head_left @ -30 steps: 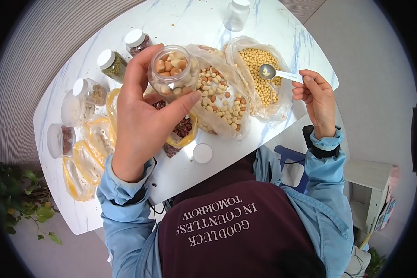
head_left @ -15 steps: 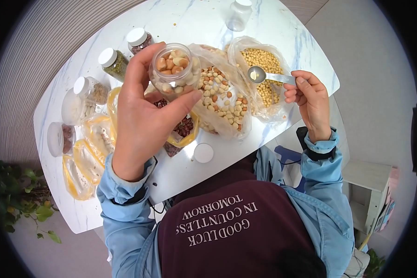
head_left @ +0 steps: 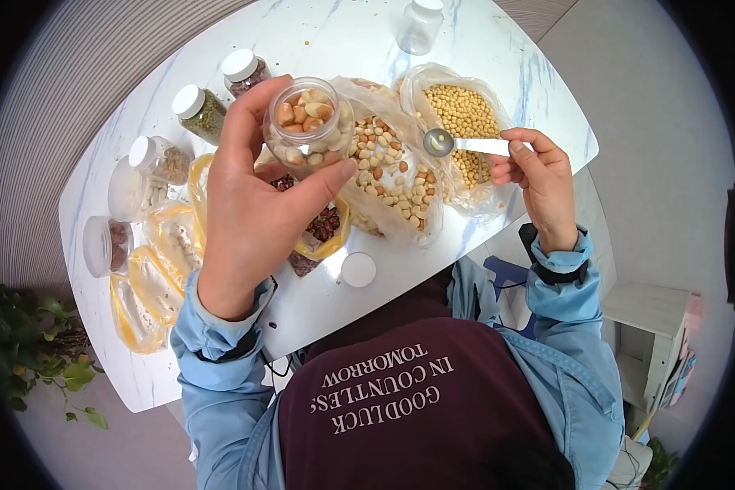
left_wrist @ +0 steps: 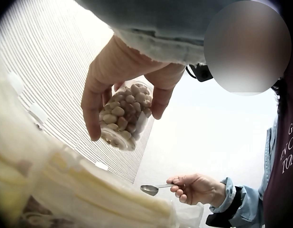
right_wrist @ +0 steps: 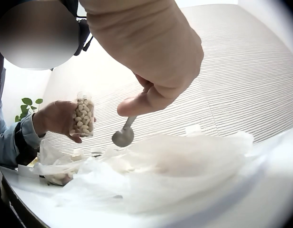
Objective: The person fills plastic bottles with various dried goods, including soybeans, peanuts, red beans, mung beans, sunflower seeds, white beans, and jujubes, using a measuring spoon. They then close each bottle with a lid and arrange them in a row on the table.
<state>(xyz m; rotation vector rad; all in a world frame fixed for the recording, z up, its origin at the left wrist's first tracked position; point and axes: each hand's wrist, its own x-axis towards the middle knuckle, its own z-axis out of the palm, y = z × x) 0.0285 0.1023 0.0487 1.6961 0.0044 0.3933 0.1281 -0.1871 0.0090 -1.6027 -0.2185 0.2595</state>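
My left hand [head_left: 257, 196] grips a clear jar [left_wrist: 125, 114] of peanuts, its open mouth facing up and the nuts reaching close to the rim. The thumb and fingers wrap its sides above the table. On the right, my right hand [head_left: 541, 184] pinches the handle of a metal measuring spoon [head_left: 438, 143] between thumb and fingers. A small pale piece lies in its bowl. In the head view the spoon overlaps the edge of a plastic bag of yellow soybeans [head_left: 457, 110]. Between the hands lies an opened bag of peanuts [head_left: 396, 192].
A round white lid [head_left: 358, 269] lies near the table's front edge. Several filled jars, one of green beans [head_left: 208, 122], stand at the left. Yellow-edged bags [head_left: 159, 282] lie front left. A capped clear jar [head_left: 419, 33] stands at the far edge.
My right hand has moved left with the measuring spoon, from over the soybeans toward the peanut bag. My left hand and the jar stay nearly still.
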